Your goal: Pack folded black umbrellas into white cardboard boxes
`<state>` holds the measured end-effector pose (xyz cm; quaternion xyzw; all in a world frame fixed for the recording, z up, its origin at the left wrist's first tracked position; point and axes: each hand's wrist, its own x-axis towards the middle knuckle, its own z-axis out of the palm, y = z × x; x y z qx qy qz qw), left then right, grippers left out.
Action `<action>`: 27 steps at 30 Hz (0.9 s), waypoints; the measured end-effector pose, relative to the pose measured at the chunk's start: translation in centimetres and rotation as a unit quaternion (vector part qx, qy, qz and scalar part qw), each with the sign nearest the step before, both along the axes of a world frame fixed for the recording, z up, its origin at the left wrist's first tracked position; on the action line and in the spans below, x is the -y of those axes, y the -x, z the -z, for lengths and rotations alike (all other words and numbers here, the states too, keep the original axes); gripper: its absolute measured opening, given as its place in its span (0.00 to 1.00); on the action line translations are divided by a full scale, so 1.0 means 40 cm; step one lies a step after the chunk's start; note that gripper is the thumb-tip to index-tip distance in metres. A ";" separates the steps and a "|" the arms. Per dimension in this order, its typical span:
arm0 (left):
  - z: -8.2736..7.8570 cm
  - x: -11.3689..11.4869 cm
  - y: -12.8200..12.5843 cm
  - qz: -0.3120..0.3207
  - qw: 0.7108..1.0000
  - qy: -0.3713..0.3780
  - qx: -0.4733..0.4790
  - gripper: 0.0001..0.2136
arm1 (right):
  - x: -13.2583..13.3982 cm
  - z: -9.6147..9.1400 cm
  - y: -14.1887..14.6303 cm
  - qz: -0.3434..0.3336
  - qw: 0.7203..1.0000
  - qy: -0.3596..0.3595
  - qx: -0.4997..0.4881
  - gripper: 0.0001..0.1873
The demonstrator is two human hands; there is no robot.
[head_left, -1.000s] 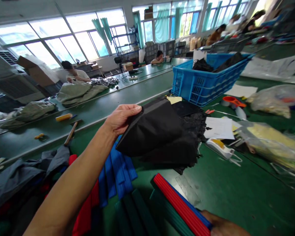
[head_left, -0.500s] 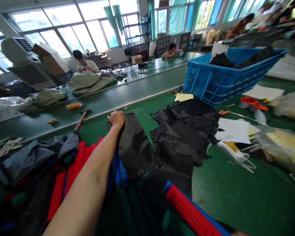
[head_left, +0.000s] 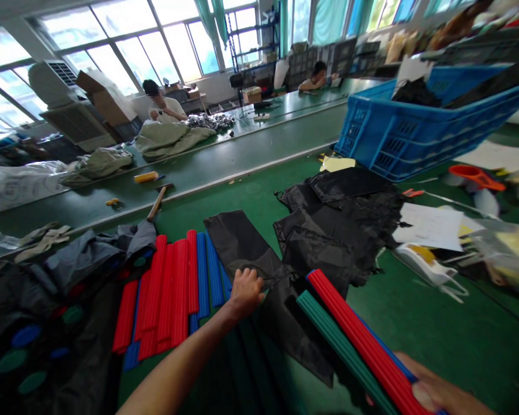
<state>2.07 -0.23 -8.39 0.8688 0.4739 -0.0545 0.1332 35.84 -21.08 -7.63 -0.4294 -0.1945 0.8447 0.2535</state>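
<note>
My left hand rests on the near part of a flat black fabric bag, fingers curled over the cloth. In my right hand, at the lower right, is a bundle of long ribbed rods: a red rod, a green rod and a blue one partly hidden behind the red. Their far ends point at the black cloth just right of my left hand. More black drawstring bags lie in a pile beyond. Left of my left arm are red rods and blue rods in a row.
A blue crate stands at the back right. Papers, a white tape dispenser and orange-handled scissors lie on the right. A hammer lies at the table's far edge. Filled dark bags are at left; people sit across.
My left hand has come back from the far end of the bag to its near part. The rod bundle has risen further into view, showing the green rod and my right hand.
</note>
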 end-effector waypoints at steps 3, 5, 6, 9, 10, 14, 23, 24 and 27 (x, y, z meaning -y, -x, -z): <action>-0.002 0.000 0.018 -0.050 0.999 0.005 0.017 0.11 | -0.023 0.016 0.035 0.029 0.998 0.006 -0.046 0.28; -0.008 -0.015 0.022 -0.090 0.995 0.016 0.039 0.10 | -0.038 0.027 0.058 0.033 0.997 -0.005 -0.065 0.30; -0.010 -0.024 0.022 -0.109 0.992 0.025 0.053 0.10 | -0.047 0.030 0.071 0.033 0.997 -0.015 -0.071 0.31; -0.010 -0.047 0.021 -0.153 0.982 0.052 0.101 0.09 | -0.075 0.032 0.113 0.031 0.995 -0.045 -0.083 0.33; -0.010 -0.052 0.020 -0.165 0.978 0.056 0.117 0.09 | -0.085 0.030 0.127 0.028 0.995 -0.050 -0.087 0.33; -0.024 -0.064 0.020 -0.205 0.963 0.035 0.174 0.10 | -0.121 0.016 0.178 0.011 0.993 -0.068 -0.099 0.36; -0.108 -0.024 0.029 -0.109 0.951 -0.101 0.272 0.12 | -0.158 -0.021 0.245 -0.019 0.993 -0.068 -0.098 0.40; -0.112 -0.019 0.029 -0.086 0.949 -0.114 0.280 0.13 | -0.161 -0.025 0.246 -0.019 0.993 -0.071 -0.090 0.40; -0.118 -0.005 0.023 -0.013 0.935 -0.167 0.312 0.13 | -0.168 -0.031 0.247 -0.017 0.994 -0.088 -0.069 0.39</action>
